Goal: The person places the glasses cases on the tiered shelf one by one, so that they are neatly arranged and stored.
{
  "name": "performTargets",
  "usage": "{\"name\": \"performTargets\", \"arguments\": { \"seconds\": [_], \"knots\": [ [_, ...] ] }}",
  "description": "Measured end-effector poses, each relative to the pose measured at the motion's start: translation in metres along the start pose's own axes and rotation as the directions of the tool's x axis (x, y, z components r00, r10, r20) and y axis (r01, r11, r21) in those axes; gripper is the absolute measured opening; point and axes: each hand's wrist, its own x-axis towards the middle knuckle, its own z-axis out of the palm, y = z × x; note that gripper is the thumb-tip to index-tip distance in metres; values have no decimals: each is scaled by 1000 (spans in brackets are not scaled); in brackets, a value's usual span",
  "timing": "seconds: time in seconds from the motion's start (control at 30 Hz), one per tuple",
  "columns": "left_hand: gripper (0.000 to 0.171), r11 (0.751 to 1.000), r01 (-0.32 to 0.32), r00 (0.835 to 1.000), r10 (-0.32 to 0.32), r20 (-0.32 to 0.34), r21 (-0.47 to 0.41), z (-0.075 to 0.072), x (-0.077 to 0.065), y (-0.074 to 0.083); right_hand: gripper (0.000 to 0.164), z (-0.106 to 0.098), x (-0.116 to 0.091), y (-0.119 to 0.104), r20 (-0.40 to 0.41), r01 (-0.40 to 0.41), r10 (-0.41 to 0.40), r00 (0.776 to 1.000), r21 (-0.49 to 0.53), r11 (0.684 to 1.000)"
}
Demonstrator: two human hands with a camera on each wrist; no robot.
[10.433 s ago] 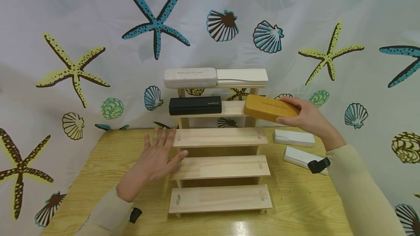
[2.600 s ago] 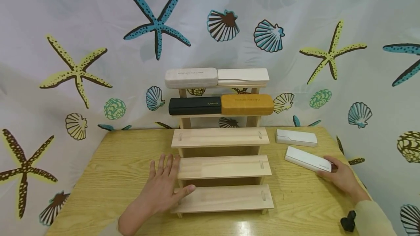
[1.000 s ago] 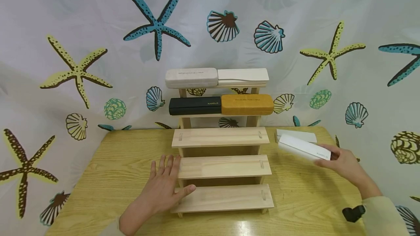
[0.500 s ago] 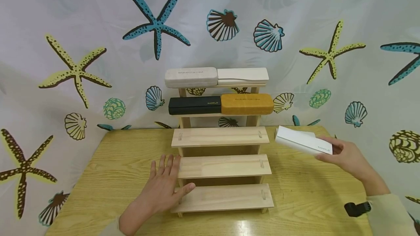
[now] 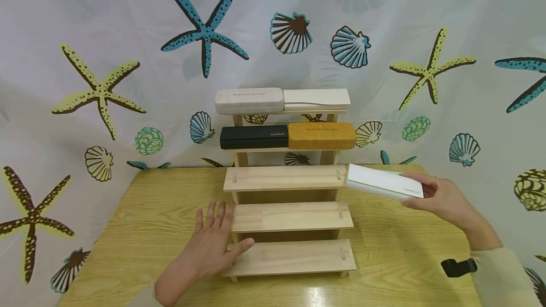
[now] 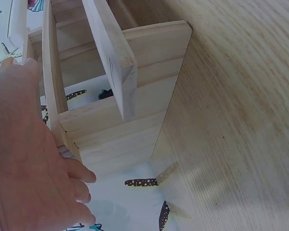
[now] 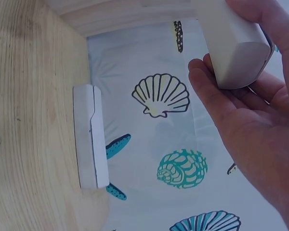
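My right hand point(image 5: 448, 203) pinches one end of a white glasses case point(image 5: 381, 182), fingers on one side and thumb on the other. The case is raised, its far end overlapping the right end of the stand's middle shelf point(image 5: 283, 177) in the head view. My left hand point(image 5: 209, 245) lies with spread fingers along the left side of the wooden tiered stand point(image 5: 292, 217), thumb toward the lowest shelf. In the right wrist view, a second white glasses case point(image 7: 90, 137) lies on the table; the held one mostly hides it in the head view.
On the top shelf sit a pale glasses case point(image 5: 249, 101) and a white one point(image 5: 315, 99). Below them are a black case point(image 5: 254, 137) and a mustard-yellow case point(image 5: 322, 136). A patterned curtain point(image 5: 128, 13) hangs behind the wood-grain table point(image 5: 162, 203).
The yellow case has moved onto the second shelf beside the black one. My right hand has since lifted a white case from the table and moved left to the stand. My left hand has slid lower.
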Motion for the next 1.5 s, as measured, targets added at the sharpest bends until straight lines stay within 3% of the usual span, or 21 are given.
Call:
{"name": "performTargets", "arguments": {
  "seconds": [0.53, 1.1, 1.5],
  "knots": [
    [101, 1000, 5, 1000, -5, -1, 4, 0, 0, 0, 67, 29, 25, -28, 61, 118, -124, 990, 90, 989],
    [101, 999, -11, 999, 12, -29, 35, -1, -2, 2, 67, 60, 53, -57, 128, 148, -164, 978, 128, 981],
    [104, 999, -5, 1000, 5, -8, 32, -2, -2, 2, 68, 83, 73, -76, 176, 174, -200, 964, 152, 973]
  ]
}}
